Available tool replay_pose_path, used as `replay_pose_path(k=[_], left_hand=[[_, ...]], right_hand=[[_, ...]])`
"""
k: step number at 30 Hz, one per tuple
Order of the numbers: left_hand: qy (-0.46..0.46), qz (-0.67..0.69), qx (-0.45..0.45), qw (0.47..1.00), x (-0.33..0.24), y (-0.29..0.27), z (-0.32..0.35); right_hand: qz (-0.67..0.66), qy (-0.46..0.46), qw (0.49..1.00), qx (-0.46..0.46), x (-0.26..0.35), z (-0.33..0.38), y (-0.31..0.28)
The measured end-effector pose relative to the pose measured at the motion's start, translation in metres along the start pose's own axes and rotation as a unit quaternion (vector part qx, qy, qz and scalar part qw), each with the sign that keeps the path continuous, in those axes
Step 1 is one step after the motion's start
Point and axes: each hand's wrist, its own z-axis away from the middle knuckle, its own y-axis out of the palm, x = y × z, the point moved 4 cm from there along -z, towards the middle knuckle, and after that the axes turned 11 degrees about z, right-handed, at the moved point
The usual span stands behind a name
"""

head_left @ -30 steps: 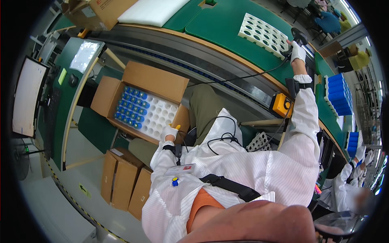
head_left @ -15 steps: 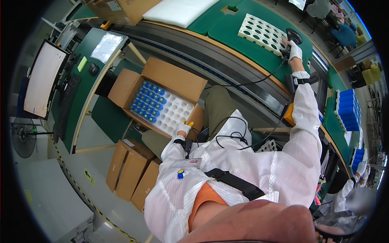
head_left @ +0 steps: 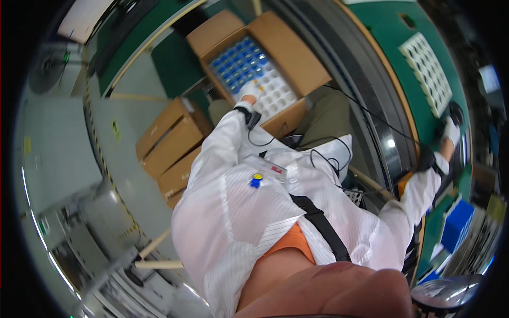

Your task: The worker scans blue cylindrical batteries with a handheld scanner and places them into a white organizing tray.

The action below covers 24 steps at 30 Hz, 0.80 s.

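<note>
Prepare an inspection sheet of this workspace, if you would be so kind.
Surface: green tabletop, bearing a white perforated tray.
Job's things: open brown cardboard box, holding blue cylinders in a partly filled white pocketed tray.
Clutter: brown cardboard cartons on the grey floor.
Hands: white-gloved left hand over the pocketed tray, grip blurred; white-gloved right hand around a black handheld scanner.
Cables: black cable running toward the tabletop; black cord looped over the white coat.
Surroundings: black fan, yellow-black floor tape.

Left hand moved from box edge to over tray.
</note>
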Motion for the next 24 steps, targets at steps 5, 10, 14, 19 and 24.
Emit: replay_pose_path(k=[5,10,14,19,24], left_hand=[[-0.008,-0.048,-0.020,0.999,0.001,-0.011,-0.005],[0.000,-0.089,-0.034,0.995,-0.012,-0.013,-0.028],[0.004,-0.129,-0.018,0.991,-0.022,-0.006,-0.058],[0.032,-0.235,0.001,0.971,-0.025,0.015,-0.097],[0.058,-0.246,-0.035,0.967,-0.015,0.030,-0.121]], right_hand=[[0.043,0.031,0.996,-0.070,-0.024,-0.018,-0.004],[-0.044,0.046,0.996,-0.061,-0.024,-0.009,-0.001],[-0.161,0.060,0.984,-0.058,-0.025,0.001,0.000],[-0.150,0.105,0.980,-0.075,-0.023,0.015,-0.008],[-0.145,0.080,0.983,-0.083,-0.047,0.012,-0.007]])
